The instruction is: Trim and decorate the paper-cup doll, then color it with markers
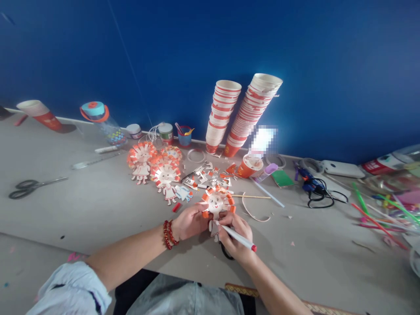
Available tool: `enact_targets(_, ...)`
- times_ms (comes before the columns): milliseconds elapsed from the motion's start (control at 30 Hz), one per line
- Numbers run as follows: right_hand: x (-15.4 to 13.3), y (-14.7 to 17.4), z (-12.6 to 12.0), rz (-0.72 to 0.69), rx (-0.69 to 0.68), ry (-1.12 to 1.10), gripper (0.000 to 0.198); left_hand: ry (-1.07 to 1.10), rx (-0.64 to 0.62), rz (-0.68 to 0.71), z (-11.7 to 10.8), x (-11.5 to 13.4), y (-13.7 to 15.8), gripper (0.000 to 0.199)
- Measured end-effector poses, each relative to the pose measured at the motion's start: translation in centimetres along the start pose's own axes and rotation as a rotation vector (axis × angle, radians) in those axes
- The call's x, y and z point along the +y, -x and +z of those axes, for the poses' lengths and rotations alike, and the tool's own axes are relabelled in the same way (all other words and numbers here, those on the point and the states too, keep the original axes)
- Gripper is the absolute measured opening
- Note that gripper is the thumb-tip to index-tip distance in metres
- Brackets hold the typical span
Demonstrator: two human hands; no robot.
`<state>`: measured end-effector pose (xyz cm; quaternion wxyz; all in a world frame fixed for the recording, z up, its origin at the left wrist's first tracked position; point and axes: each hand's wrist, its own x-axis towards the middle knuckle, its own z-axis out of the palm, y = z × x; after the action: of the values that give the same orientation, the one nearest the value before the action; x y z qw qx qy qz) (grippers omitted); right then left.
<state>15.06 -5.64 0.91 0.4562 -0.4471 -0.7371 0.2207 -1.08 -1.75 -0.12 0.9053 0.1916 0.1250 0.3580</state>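
My left hand (193, 221) is closed on the edge of a paper-cup doll (215, 203), which has an orange-and-white curled fringe, a drawn face and a small paper body below. In my right hand (236, 236) is a white marker (239, 237) with a red end; its tip points at the doll's body. The right fingers also lie against the doll's lower rim. Just left of my left hand lies a red marker cap (176, 207). Several similar finished-looking dolls (166, 175) lie beyond it, beside a blue-and-white paper figure (183, 193).
Two tall stacks of paper cups (223, 116) stand by the blue wall. Paper scraps (210, 174) lie before them, near an orange cup (250, 166). Scissors (28, 188) are at left, with a bottle (105, 124) behind. A blue glue gun (308, 181) and its cord lie right.
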Motion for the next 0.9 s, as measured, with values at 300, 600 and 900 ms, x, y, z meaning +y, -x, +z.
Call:
enact_targets(300,-0.10,-0.07,0.02,-0.015,0.003,0.009,0.009,0.009,-0.024,-0.016,-0.29,-0.08,-0.04,0.032)
enact_targets(600,-0.02,0.00,0.03,-0.017,-0.002,0.006,0.008,-0.020,-0.015,-0.012,-0.35,-0.06,0.02,0.033)
enact_targets(900,-0.38,-0.33,-0.16,-0.026,-0.003,-0.022,0.008,0.003,-0.036,0.013,-0.39,-0.04,-0.04,0.032)
